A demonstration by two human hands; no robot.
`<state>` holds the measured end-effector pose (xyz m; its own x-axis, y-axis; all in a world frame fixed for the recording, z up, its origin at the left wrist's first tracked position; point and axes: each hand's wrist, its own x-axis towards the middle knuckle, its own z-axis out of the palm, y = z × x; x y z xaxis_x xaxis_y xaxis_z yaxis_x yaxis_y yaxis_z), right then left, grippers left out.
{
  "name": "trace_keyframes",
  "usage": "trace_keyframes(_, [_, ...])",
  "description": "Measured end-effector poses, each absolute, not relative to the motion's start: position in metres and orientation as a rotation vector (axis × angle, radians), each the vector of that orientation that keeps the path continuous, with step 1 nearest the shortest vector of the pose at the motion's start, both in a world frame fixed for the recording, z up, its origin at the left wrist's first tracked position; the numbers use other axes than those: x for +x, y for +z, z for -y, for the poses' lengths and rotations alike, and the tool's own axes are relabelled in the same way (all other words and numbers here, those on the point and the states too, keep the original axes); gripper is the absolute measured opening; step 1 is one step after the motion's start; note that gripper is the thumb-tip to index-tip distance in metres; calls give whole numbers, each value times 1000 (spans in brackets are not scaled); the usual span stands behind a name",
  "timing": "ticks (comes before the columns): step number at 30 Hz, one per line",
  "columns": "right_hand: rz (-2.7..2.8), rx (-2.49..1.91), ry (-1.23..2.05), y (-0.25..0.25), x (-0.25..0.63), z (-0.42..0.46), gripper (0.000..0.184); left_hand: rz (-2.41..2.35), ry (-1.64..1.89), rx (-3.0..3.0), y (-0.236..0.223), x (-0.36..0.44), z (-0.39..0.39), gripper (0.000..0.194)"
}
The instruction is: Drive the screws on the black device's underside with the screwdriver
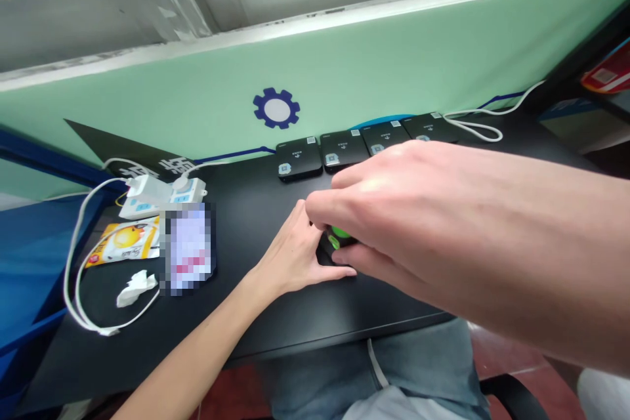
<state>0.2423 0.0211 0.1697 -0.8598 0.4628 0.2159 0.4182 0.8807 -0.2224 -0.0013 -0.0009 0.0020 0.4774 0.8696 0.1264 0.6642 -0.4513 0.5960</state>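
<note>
Nearest the camera, the right hand (403,210) crosses in from the right edge of the frame, its grip narrow and closed over a small black-and-green object (339,234), with fingers above and below it near the centre of the frame. The left hand (290,256) comes in from the lower left and sits against the object's left side, its thumb stretched out along the black worktop (251,223); whether this grip holds the object or only touches it, the overlap hides. Four flat black labelled boxes (298,159) stand in a row along the far edge, just above the hands, with a looped white cable (485,119) at their right end. At the left of the frame lie a white power strip (162,197), a yellow packet (123,243), a blurred rectangular item (188,248), a crumpled white tissue (136,287) and a long white cable (73,275). Behind the worktop rises a pale green partition (147,105) bearing a blue gear emblem (276,108). Blue denim trousers (369,374) show at the bottom edge.
</note>
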Motion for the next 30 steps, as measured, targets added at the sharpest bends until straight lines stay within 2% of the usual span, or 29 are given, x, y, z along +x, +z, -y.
trace_keyframes(7, [2905, -809, 148, 188, 243, -2, 18, -1140, 529, 2433, 3, -12, -2, 79])
trace_keyframes(11, [2907, -893, 207, 189, 252, 4, 22, -990, 491, 2476, 4, -17, -7, 88])
trace_keyframes(15, [2856, -1010, 290, 186, 261, -1, 16, -965, 467, 2477, 8, -18, -6, 94])
trace_keyframes(18, [2845, -1012, 305, 182, 267, -3, 15, -997, 470, 2429, 8, -16, -4, 91])
trace_keyframes(23, [2711, -920, 477, 168, 284, 1, 32, -1042, 524, 2433, 2, -14, -3, 91])
trace_keyframes(30, [2486, -945, 596, 143, 285, 5, 22, -1078, 533, 2420, -2, -13, -2, 96])
